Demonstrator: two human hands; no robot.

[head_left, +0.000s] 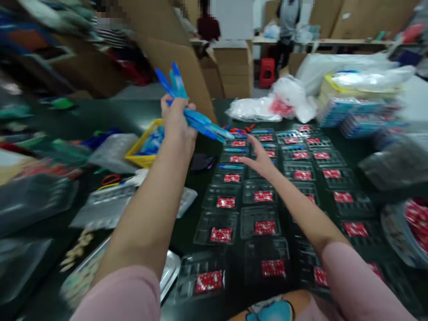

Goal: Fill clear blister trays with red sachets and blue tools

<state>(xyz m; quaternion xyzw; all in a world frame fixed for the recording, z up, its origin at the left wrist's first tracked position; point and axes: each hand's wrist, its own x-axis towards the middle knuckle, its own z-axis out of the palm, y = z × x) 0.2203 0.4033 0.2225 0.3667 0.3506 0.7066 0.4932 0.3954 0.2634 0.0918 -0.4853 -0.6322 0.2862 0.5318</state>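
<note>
My left hand [179, 117] is closed around a bundle of blue pen-like sticks [203, 125], raised above the table's far part. Some sticks point up and left, others down and right. My right hand [261, 158] is near the bundle's lower right end, thumb and fingers apart, with nothing visible in it. Below are rows of clear plastic trays [217, 223], most with a red patterned packet [221, 234]. Several far trays also hold blue sticks [230, 167]. Small red pieces [239, 131] lie at the far end of the rows.
A yellow basket [135, 154] with blue items stands left of the trays. Plastic bags [257, 109] and stacked packs [361, 102] lie at the back right. A tub [391, 232] of red packets is at right. People stand beyond the table.
</note>
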